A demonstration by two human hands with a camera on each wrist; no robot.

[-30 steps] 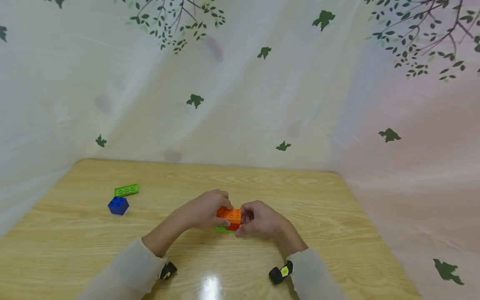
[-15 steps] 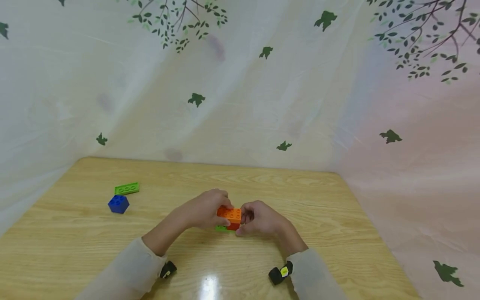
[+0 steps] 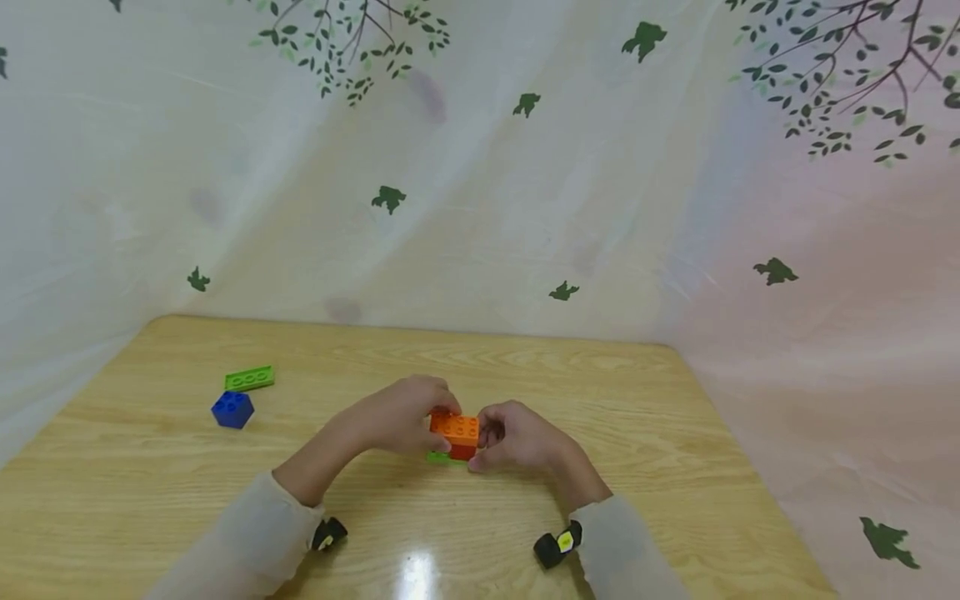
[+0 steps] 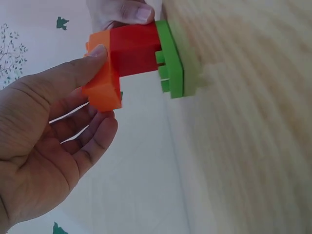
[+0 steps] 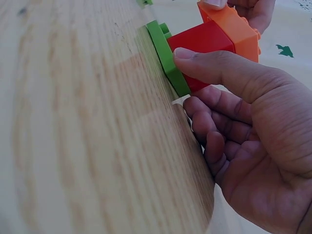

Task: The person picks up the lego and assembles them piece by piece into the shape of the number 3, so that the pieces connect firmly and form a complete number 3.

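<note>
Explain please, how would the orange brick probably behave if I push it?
The orange brick is probably stiff: its edges look straight where the left hand pinches it. It may tip if pressed on its end overhanging the red brick. Its flat faces suggest it would hardly roll.

**Loc.: table stn w/ printed sheeting, looks indoor**

Wood-grain tabletop (image 3: pixel 615 400), far L + R corners rounded. Pale sheeting (image 3: pixel 480 242), creased, behind far edge & along L + R sides; bears leafy branches (image 3: pixel 360 37) + dk green leaf-like shapes (image 3: pixel 645 40). Glare spot (image 3: pixel 416 575) twd near edge, i.e. shiny surface. Black devices (image 3: pixel 556 547) at both wrists, so reads as recording stn. Toy-type bricks: blue brick (image 3: pixel 233 410) + green plate (image 3: pixel 250 379) twd far L corner, brick stack (image 3: pixel 459 430) approx. mid. Home/lab/office: can't tell, sheeting hides rm beyond.
</note>
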